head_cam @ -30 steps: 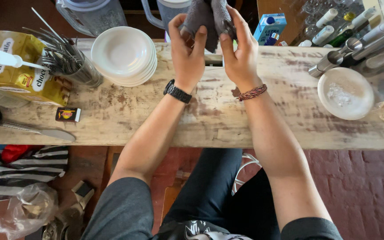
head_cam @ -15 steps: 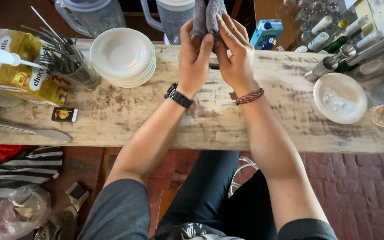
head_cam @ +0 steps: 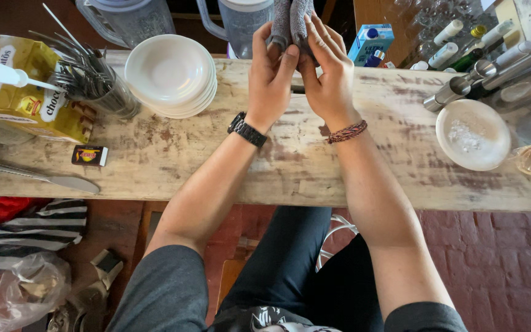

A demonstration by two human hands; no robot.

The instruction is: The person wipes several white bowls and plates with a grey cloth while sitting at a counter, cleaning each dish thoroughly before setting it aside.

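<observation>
I see both hands, left (head_cam: 270, 77) and right (head_cam: 327, 74), closed around a soft, nubby grey cloth (head_cam: 290, 18) held above the far edge of the worn, whitewashed plank surface (head_cam: 290, 166), stacked round white bowls (head_cam: 170, 77) beside, brick floor (head_cam: 499, 264) below.

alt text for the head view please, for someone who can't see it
Both hands, left hand and right hand, hold a grey cloth above a worn wooden counter. Stacked white bowls sit to the left, a white dish to the right.
</observation>
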